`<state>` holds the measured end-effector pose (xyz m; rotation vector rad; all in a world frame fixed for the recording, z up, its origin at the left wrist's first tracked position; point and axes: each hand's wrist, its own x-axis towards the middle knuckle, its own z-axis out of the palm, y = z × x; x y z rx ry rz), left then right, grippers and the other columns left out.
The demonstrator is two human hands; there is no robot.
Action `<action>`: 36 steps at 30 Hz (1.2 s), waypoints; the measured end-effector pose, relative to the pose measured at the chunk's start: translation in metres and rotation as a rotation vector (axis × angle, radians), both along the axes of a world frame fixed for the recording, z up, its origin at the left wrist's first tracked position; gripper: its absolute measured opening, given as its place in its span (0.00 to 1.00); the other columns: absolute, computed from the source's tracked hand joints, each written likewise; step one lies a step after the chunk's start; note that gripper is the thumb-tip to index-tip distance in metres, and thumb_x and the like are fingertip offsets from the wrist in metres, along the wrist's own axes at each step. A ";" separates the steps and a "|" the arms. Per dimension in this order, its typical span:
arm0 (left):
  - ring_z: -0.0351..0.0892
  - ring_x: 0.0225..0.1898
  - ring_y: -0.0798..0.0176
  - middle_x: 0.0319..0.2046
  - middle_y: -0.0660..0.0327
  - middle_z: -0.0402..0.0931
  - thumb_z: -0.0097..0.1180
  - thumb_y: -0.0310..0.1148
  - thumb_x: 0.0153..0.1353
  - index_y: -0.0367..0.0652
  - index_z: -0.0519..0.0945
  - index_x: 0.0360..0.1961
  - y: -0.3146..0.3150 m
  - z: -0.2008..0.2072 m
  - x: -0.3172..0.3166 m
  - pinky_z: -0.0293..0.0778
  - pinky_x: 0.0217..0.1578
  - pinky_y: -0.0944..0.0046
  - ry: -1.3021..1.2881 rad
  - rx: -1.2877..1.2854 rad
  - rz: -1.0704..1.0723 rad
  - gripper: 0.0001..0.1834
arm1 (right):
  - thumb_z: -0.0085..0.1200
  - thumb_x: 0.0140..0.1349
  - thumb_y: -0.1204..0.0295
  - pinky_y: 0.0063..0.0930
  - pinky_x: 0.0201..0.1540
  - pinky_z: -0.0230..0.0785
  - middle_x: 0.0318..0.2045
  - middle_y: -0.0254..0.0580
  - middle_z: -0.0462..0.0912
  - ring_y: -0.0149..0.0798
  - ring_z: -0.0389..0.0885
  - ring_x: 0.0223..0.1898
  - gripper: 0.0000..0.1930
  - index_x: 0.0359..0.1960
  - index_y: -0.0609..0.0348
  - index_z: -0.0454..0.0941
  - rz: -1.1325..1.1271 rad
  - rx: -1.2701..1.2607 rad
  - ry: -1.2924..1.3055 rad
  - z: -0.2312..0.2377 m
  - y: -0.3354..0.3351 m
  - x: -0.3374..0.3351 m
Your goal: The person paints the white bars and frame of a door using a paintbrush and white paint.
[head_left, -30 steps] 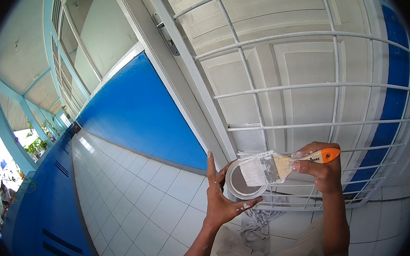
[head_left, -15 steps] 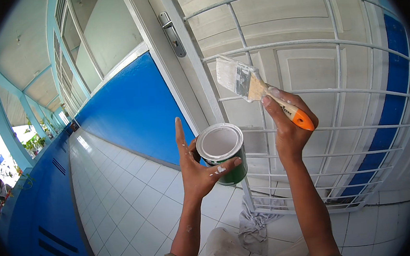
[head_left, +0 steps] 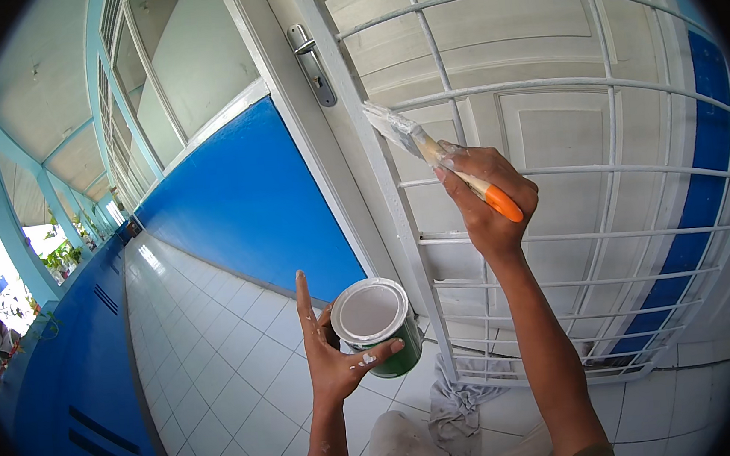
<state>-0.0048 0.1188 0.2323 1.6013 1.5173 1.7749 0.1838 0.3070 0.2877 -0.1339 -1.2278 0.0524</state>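
The right hand (head_left: 491,199) pinches the paintbrush (head_left: 433,149) by its handle, its bristles against the upright edge of the white grille (head_left: 398,204). Lower down, the left hand (head_left: 333,372) curls around the open green can (head_left: 402,355), index finger stretched out. A grey cloth (head_left: 452,403) lies on the tiled floor (head_left: 237,349) below.

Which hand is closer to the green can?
The left hand: it is holding the green can. The right hand is higher and to its right, holding the paintbrush.
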 end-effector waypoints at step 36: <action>0.85 0.53 0.43 0.48 0.41 0.83 0.86 0.29 0.26 0.48 0.38 0.81 -0.032 -0.038 -0.003 0.78 0.60 0.41 -0.123 -0.051 0.067 0.83 | 0.69 0.50 0.85 0.29 0.37 0.82 0.33 0.47 0.89 0.43 0.90 0.37 0.11 0.36 0.63 0.85 -0.126 0.051 -0.100 -0.024 -0.029 -0.017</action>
